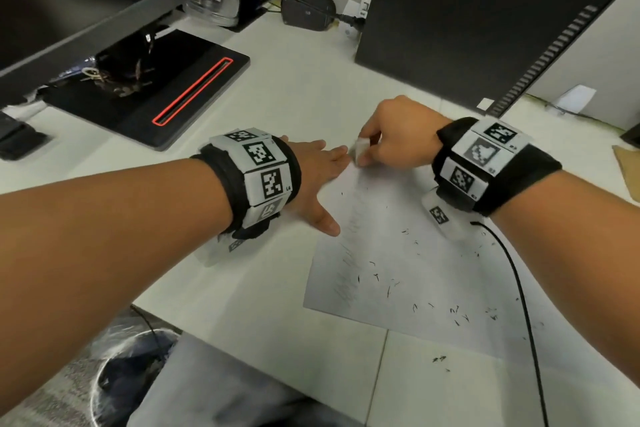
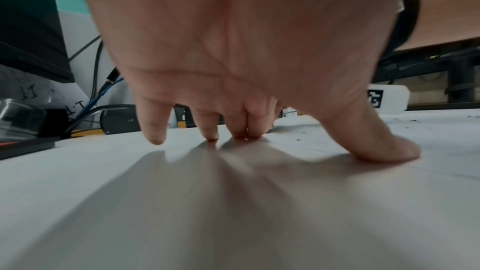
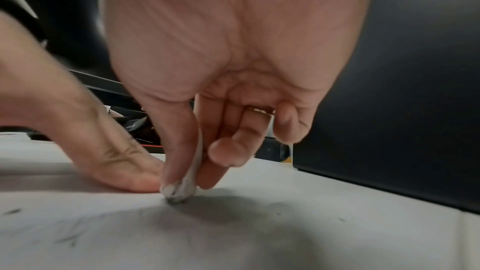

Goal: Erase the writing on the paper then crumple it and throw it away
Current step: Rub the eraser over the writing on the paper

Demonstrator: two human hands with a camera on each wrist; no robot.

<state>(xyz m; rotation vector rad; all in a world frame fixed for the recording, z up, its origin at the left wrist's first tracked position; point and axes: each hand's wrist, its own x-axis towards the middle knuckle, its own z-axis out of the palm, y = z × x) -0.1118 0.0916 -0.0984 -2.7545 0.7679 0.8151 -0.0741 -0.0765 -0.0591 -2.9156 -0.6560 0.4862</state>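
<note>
A white sheet of paper [image 1: 398,253] lies on the desk, with faint pencil strokes down its left side and dark eraser crumbs scattered over it. My right hand [image 1: 391,139] pinches a white eraser [image 1: 360,149] between thumb and fingers, its smudged tip [image 3: 179,192] pressed on the paper's far corner. My left hand [image 1: 311,180] lies flat with spread fingers on the paper's left edge, fingertips [image 2: 239,132] and thumb [image 2: 376,143] pressing down, right beside the eraser.
A black monitor base [image 1: 156,94] with a red-outlined slot stands at the left under the monitor. A black computer tower [image 1: 467,10] rises behind my right hand. A bin with a plastic liner [image 1: 131,374] sits below the desk edge. A black cable [image 1: 519,305] trails from my right wrist.
</note>
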